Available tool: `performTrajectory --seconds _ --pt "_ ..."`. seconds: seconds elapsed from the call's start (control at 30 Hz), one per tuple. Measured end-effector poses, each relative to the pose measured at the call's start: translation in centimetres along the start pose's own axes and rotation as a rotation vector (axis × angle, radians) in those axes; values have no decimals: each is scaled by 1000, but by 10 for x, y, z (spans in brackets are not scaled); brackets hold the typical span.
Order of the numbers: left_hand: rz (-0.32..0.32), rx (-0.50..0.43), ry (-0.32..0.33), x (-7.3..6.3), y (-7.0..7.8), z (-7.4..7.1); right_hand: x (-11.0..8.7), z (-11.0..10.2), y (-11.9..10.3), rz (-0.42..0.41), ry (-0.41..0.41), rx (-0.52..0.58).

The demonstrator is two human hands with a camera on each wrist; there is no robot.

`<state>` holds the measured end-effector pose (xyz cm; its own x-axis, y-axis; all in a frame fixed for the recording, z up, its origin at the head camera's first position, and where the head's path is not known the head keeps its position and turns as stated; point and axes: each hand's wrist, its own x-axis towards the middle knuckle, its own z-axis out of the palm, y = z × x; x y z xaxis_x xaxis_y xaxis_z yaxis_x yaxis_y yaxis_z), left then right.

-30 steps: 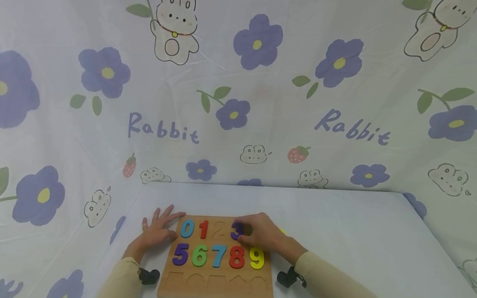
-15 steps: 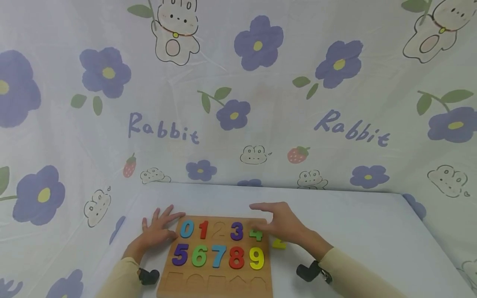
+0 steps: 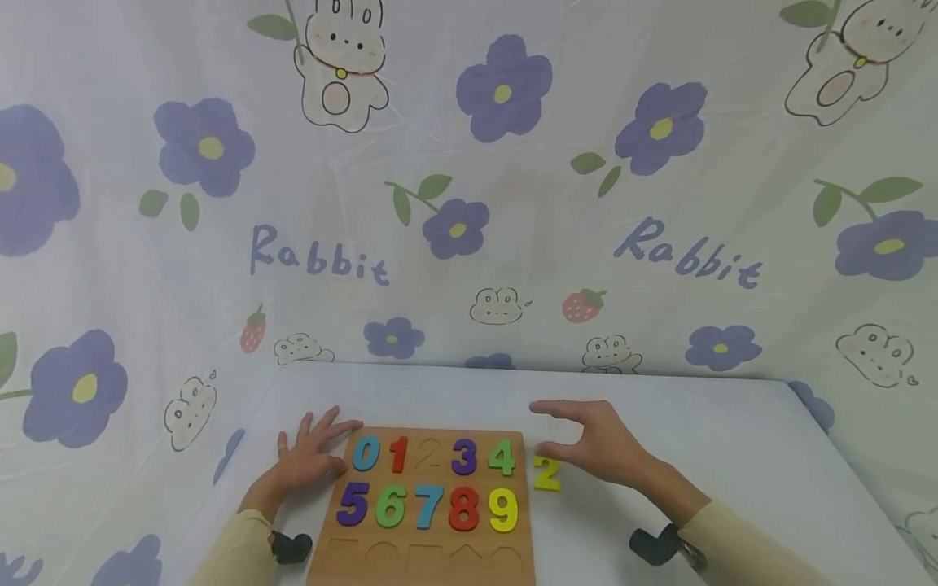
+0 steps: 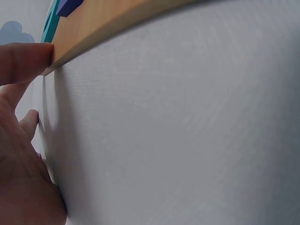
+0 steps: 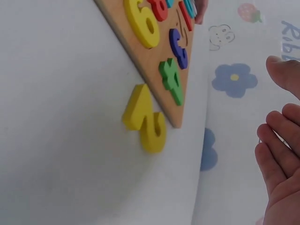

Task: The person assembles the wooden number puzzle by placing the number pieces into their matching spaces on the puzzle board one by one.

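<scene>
A wooden number board (image 3: 421, 561) lies on the table, with coloured digits seated in two rows. In its upper row the 2-shaped recess (image 3: 429, 456) is bare wood, between the red 1 (image 3: 399, 454) and the purple 3 (image 3: 464, 457). Just off the board's right edge lies a yellow number 2 (image 3: 547, 474), also plain in the right wrist view (image 5: 145, 119). My right hand (image 3: 608, 443) hovers over that piece with thumb and fingers spread apart, holding nothing. My left hand (image 3: 311, 452) touches the board's upper left edge with thumb and forefinger, fingers spread.
Other seated digits include the green 4 (image 3: 501, 457) and the yellow 9 (image 3: 503, 510). Shallow shape outlines (image 3: 427, 556) run along the board's lower part. The white table (image 3: 703, 456) reaches back to a printed curtain (image 3: 513, 179).
My right hand has let go of the purple 3, passed over the green 4 and moved right off the board, uncovering the yellow 2. My left hand stays at the board's edge.
</scene>
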<state>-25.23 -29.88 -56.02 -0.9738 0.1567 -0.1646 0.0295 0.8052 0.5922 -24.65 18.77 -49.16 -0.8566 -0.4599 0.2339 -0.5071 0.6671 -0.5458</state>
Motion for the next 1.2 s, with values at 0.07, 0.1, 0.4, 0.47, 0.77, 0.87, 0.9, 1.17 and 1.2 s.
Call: performTrajectory --seconds 0.07,0.1,0.4,0.47,0.77,0.87,0.9,1.17,1.2 --pt "1 -5 0 -1 1 0 -5 0 4 18 -3 7" --pt "1 -5 1 -1 1 0 -7 1 6 24 -4 8" --pt "19 -27 12 -3 2 -2 -21 8 18 81 -1 23" --pt "38 -46 26 -2 -1 -2 -24 12 20 100 -8 37" --pt "53 -48 36 5 -14 3 -31 31 34 89 -43 83" --pt "28 -35 16 4 -8 1 -32 37 38 92 -59 86" --pt "22 -30 14 4 -7 1 -32 38 39 95 -64 87" --pt "10 -14 9 0 -3 0 -31 49 46 115 -86 77" --pt "10 -16 7 0 -2 0 -31 51 46 117 -86 72"
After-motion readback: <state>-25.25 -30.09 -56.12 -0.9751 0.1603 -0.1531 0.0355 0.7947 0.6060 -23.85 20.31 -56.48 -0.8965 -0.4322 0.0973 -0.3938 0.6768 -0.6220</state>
